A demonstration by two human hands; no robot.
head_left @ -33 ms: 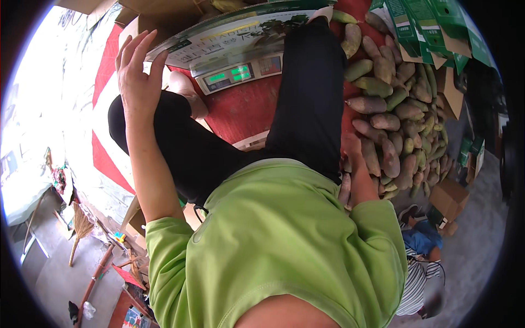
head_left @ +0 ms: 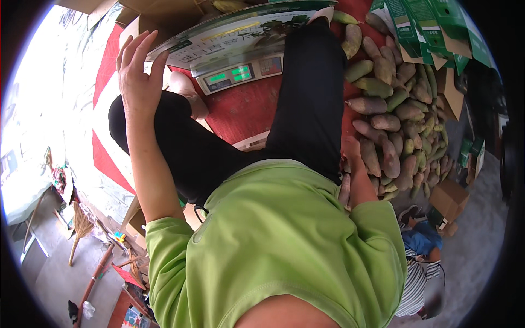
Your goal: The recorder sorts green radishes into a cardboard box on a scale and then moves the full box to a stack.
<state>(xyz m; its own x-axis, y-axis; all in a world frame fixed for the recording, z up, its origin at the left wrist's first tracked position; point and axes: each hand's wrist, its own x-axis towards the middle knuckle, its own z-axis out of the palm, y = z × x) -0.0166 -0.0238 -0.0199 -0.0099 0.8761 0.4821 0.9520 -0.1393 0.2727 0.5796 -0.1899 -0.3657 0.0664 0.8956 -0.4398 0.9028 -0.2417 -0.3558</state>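
Note:
My left hand is raised over my left knee, fingers spread, beside the left end of a green-and-white printed carton. Its thumb is close to the carton's edge; whether they touch is unclear. The carton rests on a digital scale with lit green displays, between my legs. Beyond my right thigh, my right hand reaches down at the near left side of a heap of green and purplish-brown radishes. My leg and the radishes hide its fingers, so any hold is not visible.
Folded green cartons are stacked at the far right. Brown open boxes stand behind the scale on a red surface. At lower right sits another person in a striped top. A straw broom and poles lie at lower left.

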